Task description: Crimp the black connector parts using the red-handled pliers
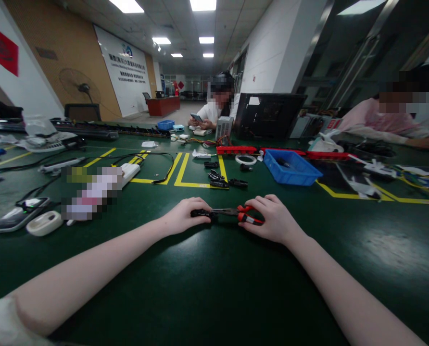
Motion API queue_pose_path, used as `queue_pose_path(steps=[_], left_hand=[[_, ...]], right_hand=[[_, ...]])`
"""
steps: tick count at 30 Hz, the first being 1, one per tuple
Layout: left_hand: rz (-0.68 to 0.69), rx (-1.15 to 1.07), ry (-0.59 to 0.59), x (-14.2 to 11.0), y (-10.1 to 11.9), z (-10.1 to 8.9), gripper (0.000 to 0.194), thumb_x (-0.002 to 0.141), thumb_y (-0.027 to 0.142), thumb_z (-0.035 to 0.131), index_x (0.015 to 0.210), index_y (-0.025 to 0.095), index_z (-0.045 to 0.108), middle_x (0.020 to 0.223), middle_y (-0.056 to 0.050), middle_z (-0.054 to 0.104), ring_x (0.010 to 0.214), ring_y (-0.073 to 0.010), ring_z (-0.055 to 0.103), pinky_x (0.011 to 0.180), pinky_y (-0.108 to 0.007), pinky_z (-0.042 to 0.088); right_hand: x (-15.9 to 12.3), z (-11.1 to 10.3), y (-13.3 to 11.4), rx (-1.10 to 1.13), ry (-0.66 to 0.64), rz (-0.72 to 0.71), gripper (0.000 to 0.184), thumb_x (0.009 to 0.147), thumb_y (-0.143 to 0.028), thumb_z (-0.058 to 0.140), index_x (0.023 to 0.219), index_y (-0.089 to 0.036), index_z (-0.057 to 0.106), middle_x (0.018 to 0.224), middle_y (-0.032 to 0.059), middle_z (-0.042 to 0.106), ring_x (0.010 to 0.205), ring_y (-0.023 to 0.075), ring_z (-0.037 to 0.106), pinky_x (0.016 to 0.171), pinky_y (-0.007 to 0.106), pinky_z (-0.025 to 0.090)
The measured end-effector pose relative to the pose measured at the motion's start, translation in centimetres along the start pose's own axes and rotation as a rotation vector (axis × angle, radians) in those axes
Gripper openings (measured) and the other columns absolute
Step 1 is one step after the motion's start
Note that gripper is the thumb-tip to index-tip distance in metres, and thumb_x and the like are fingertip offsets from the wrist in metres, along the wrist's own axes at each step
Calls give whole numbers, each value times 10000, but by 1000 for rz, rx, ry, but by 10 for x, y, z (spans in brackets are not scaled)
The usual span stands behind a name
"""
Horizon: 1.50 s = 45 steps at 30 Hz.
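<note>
One black part (199, 213) pinched in left hand (181, 215), pliers (231, 211) in right hand (276, 220), tips at part. More black bits (239, 183) lie loose beyond grip, unheld.

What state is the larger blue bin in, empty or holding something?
Holding something: dark items, too blurred to name, show inside the blue bin.

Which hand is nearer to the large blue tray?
Right. The right hand, holding the pliers, is on the near side of the large blue tray, slightly left of it. The left hand, gripping a black part, is farther left.
</note>
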<state>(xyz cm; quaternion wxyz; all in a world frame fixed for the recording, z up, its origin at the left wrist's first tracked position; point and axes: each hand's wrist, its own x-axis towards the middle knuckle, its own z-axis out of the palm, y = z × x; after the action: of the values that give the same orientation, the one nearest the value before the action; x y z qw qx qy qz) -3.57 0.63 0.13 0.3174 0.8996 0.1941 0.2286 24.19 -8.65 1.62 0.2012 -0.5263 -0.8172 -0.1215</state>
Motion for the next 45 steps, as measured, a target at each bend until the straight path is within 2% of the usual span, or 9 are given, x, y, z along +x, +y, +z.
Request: queue_pose_path(steps=[6, 10, 13, 23, 28, 35, 45], left_hand=[[-4, -14, 9, 0, -4, 1, 202, 868, 291, 673, 1036, 183, 708, 1085, -74, 675, 1006, -201, 630, 904, -346, 488], [-7, 5, 24, -1, -3, 2, 300, 864, 285, 680, 1148, 186, 668, 1106, -76, 675, 1026, -205, 626, 924, -356, 476], [8, 53, 10, -1, -1, 2, 337, 882, 278, 660, 1211, 206, 642, 1141, -76, 662, 1053, -210, 616, 934, -363, 471], [25, 39, -1, -1, -4, 2, 302, 894, 284, 648, 1185, 201, 667, 1133, -74, 669, 1050, -208, 619, 937, -357, 478], [1, 36, -5, 0, -4, 1, 295, 886, 295, 657, 1167, 205, 673, 1136, -73, 662, 1053, -214, 618, 937, -364, 481], [3, 53, 4, -1, -2, 1, 289, 874, 296, 671, 1144, 194, 663, 1111, -71, 666, 1033, -212, 619, 925, -359, 478], [-2, 48, 9, -2, 1, -2, 270, 852, 258, 689, 1108, 179, 660, 1088, -67, 685, 1008, -207, 629, 903, -356, 484]], right_hand=[[1, -2, -3, 29, -91, 40, 338, 795, -521, 650, 935, -215, 622, 867, 46, 678, 709, 191, 572, 676, 343, 421], [0, 0, -3, 29, -95, 48, 347, 791, -529, 653, 940, -217, 621, 882, 51, 681, 734, 201, 586, 684, 345, 424], [-1, 2, -1, 30, -90, 36, 364, 789, -529, 656, 972, -217, 622, 929, 60, 682, 784, 215, 602, 732, 361, 438], [-1, 1, 4, 24, 3, -26, 398, 779, -486, 678, 1030, -187, 603, 1004, 89, 679, 907, 248, 611, 886, 431, 439], [-1, 3, 6, -10, 36, -57, 409, 786, -486, 666, 1045, -176, 602, 1017, 105, 685, 963, 266, 620, 986, 475, 405], [0, 4, 4, -2, 28, -45, 377, 782, -504, 664, 974, -183, 624, 916, 81, 691, 898, 243, 641, 1038, 485, 378], [1, 4, 0, -53, 35, -59, 371, 789, -507, 658, 963, -181, 629, 916, 80, 699, 895, 242, 648, 1072, 500, 339]])
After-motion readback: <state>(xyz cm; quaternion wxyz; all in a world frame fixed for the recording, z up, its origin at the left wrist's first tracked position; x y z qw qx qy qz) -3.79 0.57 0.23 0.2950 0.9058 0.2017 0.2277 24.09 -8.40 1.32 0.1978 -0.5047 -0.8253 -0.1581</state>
